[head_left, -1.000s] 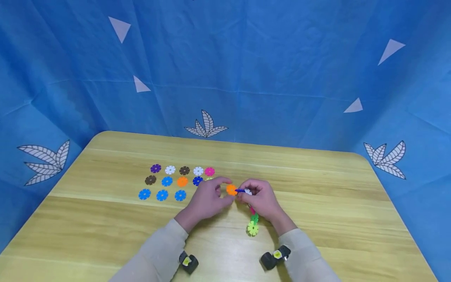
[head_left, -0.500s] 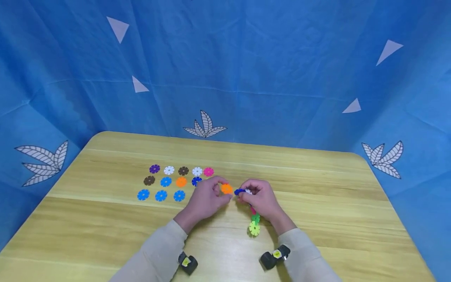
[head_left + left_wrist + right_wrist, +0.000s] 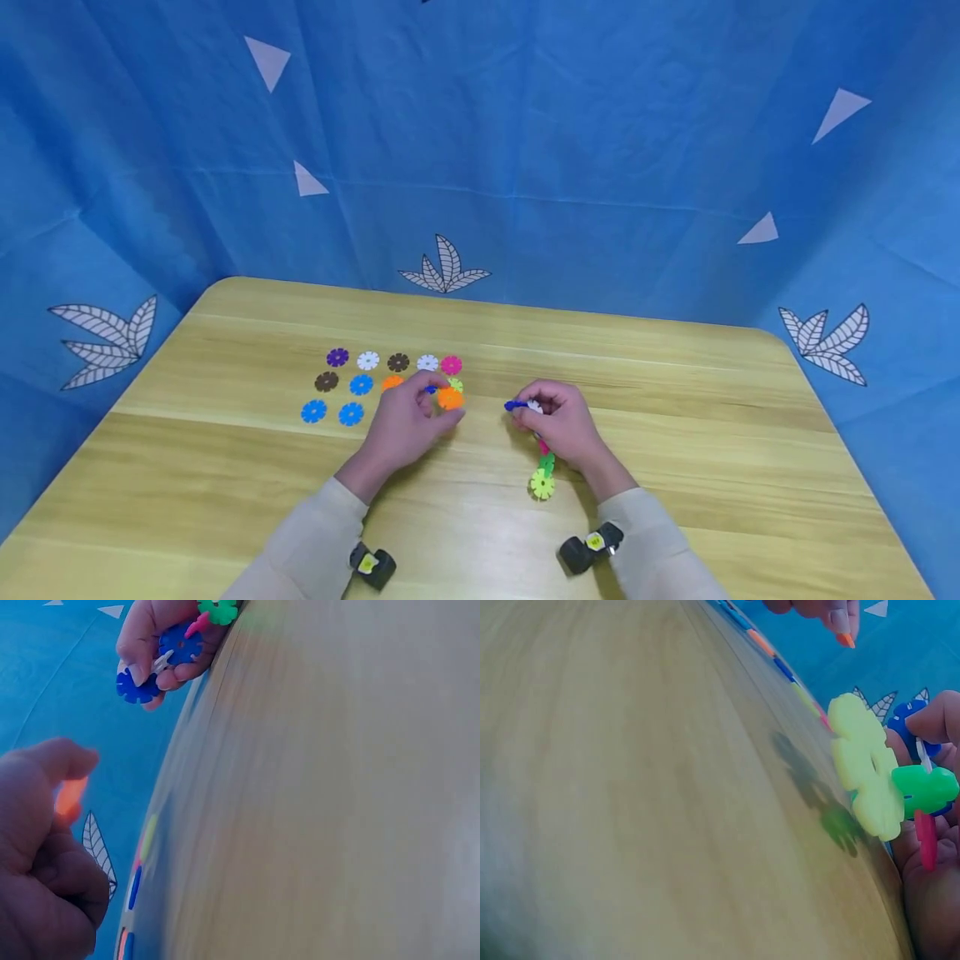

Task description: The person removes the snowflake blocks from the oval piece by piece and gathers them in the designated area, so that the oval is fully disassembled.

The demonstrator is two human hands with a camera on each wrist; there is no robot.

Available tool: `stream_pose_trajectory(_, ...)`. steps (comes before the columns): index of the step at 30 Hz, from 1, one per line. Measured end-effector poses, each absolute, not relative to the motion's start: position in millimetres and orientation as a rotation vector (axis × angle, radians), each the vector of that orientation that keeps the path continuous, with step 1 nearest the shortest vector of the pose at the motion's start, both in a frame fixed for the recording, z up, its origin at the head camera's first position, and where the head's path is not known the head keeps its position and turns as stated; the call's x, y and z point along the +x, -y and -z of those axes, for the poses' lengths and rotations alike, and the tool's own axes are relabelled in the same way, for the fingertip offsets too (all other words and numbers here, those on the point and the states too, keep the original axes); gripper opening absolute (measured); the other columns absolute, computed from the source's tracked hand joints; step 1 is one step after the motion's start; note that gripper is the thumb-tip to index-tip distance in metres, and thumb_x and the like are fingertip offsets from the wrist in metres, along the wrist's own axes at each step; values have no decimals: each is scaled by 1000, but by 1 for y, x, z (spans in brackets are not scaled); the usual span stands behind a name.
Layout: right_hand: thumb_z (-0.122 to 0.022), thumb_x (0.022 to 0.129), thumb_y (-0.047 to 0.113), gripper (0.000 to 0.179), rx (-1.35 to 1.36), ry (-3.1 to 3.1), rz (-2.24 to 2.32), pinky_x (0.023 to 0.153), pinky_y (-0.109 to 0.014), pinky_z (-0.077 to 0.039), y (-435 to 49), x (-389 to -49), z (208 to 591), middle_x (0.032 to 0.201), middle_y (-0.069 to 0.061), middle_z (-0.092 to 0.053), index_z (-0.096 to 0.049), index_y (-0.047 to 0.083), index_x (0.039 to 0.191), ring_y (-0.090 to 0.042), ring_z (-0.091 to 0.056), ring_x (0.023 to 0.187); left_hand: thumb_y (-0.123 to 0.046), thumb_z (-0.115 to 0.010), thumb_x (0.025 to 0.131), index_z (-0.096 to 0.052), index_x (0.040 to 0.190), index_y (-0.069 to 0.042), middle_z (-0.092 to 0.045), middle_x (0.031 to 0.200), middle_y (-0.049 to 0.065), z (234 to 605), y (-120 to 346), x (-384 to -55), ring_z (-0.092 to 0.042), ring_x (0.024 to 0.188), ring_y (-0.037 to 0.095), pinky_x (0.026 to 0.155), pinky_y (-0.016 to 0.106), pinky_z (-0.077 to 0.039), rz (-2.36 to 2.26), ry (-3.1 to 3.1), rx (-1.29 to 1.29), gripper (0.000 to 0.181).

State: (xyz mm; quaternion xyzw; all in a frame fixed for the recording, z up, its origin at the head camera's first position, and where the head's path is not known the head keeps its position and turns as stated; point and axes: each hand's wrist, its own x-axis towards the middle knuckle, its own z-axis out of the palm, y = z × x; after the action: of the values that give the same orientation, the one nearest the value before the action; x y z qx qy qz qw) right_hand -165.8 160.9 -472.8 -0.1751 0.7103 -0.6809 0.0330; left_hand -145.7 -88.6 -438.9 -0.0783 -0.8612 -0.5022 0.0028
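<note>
Between thumb and forefinger, my left hand (image 3: 401, 425) pinches an orange notched plastic disc (image 3: 451, 398), held apart from the other pieces. The left wrist view shows that orange disc (image 3: 70, 796) blurred and partly covered by fingers. My right hand (image 3: 566, 427) grips a chain of interlocking snowflake discs near its far end. A dark blue disc (image 3: 512, 406) sticks out past the fingertips, beside a white disc (image 3: 534, 406). Below the hand, a pink disc (image 3: 543, 447), a green disc (image 3: 547, 463) and a yellow-green disc (image 3: 542, 484) hang on. Fingers hide the middle links.
Loose discs lie in rows on the wooden table (image 3: 225, 467) at left, among them a purple disc (image 3: 337, 357), a pink disc (image 3: 452, 365) and a light blue disc (image 3: 351, 414). My left hand covers part of the rows. A blue curtain (image 3: 525, 125) stands behind.
The orange disc was touching the dark blue end of the chain; now it is apart. My left hand has carried it leftward toward the rows. My right hand has stayed nearly still.
</note>
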Motion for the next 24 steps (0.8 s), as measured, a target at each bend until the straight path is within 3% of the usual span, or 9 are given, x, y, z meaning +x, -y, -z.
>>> stream_pose_trajectory(9,-69,86,-8,6,-528,-2259,2036,47,-21,-41,-163,-166,471,74,-20,-66,-69,-1,85,-16,-54,56,-23,-84,80,-65,107,-11,-36,50,-4,440,100,-142,-29,43,12,43,25,-22,1472,2795,-132,35)
stream_pose_trajectory(16,-70,86,-7,8,-496,-2264,2015,46,-21,-40,-162,-166,470,73,-18,-65,-70,1,84,-13,-50,52,-24,-85,80,-65,109,-8,-39,50,-4,442,103,-140,-30,41,11,41,25,-22,1377,2893,-66,38)
stream_pose_trajectory(21,-69,86,-7,10,-489,-2260,2015,47,-21,-39,-161,-166,470,72,-16,-65,-70,2,84,-12,-49,53,-26,-85,80,-67,112,-7,-51,63,0,441,105,-140,-34,45,13,49,30,-35,1286,2957,-15,41)
stream_pose_trajectory(24,-70,86,-6,8,-489,-2260,2018,47,-21,-39,-160,-167,471,72,-15,-64,-70,1,84,-12,-50,54,-27,-85,80,-68,113,-8,-65,85,5,442,106,-140,-45,54,17,63,38,-47,1237,2985,10,42)
